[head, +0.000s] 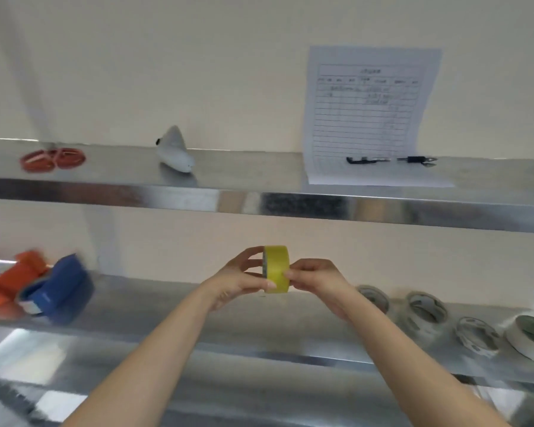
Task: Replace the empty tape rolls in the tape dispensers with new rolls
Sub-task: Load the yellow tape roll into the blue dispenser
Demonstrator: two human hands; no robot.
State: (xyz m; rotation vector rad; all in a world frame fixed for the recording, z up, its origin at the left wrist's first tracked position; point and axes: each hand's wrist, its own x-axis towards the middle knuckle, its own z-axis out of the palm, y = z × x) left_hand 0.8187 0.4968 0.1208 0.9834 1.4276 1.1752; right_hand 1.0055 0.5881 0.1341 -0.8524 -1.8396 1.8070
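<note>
Yellow tape roll [277,269] pinched between 2 hands, above the lower shelf [167,303].

The left hand [241,278] and right hand [318,280] each pinch one side of it. It looks light and stiff, best gripped by its rims. The blue dispenser [62,288] and orange dispenser [16,278] lie well left. The paper form [370,112] is unreadable.

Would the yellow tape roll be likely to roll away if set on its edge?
Probably: the yellow tape roll is round and the steel shelf looks smooth. It seems light, since fingertips alone hold it.
</note>
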